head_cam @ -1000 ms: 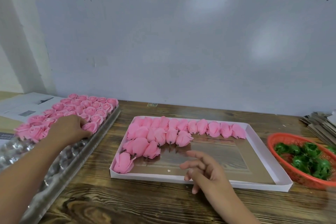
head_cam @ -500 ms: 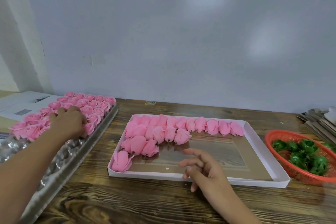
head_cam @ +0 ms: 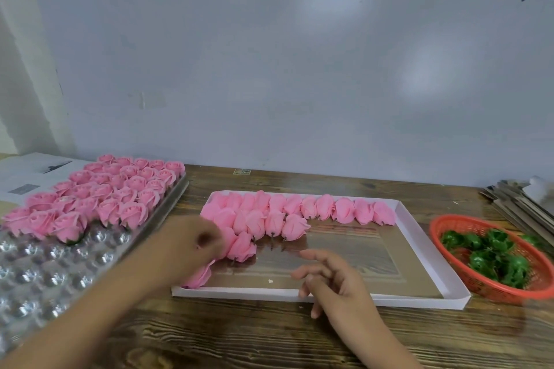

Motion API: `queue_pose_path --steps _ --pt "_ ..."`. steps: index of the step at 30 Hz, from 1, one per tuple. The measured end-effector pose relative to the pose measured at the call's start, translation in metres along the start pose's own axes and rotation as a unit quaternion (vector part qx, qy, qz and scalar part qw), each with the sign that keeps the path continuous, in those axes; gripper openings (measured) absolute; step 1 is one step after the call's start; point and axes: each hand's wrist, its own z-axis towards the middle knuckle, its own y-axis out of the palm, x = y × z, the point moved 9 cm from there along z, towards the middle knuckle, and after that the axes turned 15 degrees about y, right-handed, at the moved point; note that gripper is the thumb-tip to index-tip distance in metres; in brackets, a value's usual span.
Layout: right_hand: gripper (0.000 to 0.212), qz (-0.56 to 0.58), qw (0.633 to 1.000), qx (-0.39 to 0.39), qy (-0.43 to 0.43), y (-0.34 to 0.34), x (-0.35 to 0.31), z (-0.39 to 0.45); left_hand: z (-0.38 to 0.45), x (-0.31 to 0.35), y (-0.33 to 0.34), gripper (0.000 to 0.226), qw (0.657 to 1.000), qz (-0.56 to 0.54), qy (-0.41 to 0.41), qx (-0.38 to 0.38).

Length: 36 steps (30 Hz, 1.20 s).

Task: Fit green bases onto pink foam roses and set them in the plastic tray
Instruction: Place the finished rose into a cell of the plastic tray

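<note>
Finished pink roses (head_cam: 120, 189) stand upright in the back rows of the clear plastic tray (head_cam: 45, 272) on the left. Loose pink roses (head_cam: 299, 210) lie on their sides in the shallow white box (head_cam: 419, 249) at the centre. Green bases (head_cam: 491, 257) fill the orange basket (head_cam: 449, 222) on the right. My left hand (head_cam: 186, 240) is blurred over the box's left end, its fingers at the loose roses there; I cannot make out a grip. My right hand (head_cam: 335, 281) hovers over the box's front edge with relaxed fingers, holding nothing.
A stack of flat cardboard pieces (head_cam: 515, 204) lies at the back right behind the basket. Printed papers (head_cam: 30, 174) lie at the back left. A pale wall panel stands along the far edge of the wooden table (head_cam: 269, 335).
My left hand has left the roses in the plastic tray and swung right to the loose roses in the white box. My right hand has stayed put.
</note>
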Motion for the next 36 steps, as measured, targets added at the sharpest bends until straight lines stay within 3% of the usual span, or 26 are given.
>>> queue_pose_path --steps 3,8,11,14,17,26,30,36 --pt "0.034 -0.007 1.000 0.026 -0.015 -0.007 -0.001 0.000 -0.016 0.045 0.061 0.032 0.991 -0.058 0.093 -0.073" --pt "0.025 -0.133 0.971 0.178 -0.089 -0.031 -0.015 -0.003 -0.016 0.059 0.085 0.026 0.981 0.039 0.189 0.023" --pt "0.017 -0.243 0.950 0.193 -0.016 -0.037 -0.008 0.017 -0.019 0.063 0.086 0.035 0.972 0.066 0.221 0.050" --pt "0.016 -0.321 0.931 0.161 0.068 -0.033 0.000 0.046 -0.023 0.065 0.081 0.026 0.965 0.086 0.231 0.088" --pt "0.025 -0.297 0.938 0.149 0.096 -0.021 -0.004 0.072 -0.024 0.065 0.080 0.021 0.964 0.078 0.233 0.098" --pt "0.016 -0.222 0.940 0.210 0.153 -0.002 0.005 0.119 -0.027 0.071 0.076 0.015 0.954 0.093 0.252 0.130" --pt "0.031 -0.209 0.936 0.228 0.168 -0.003 0.007 0.125 -0.027 0.072 0.078 0.015 0.954 0.095 0.252 0.128" --pt "0.017 -0.181 0.939 0.243 0.165 0.000 0.008 0.128 -0.026 0.071 0.079 0.013 0.954 0.092 0.254 0.130"
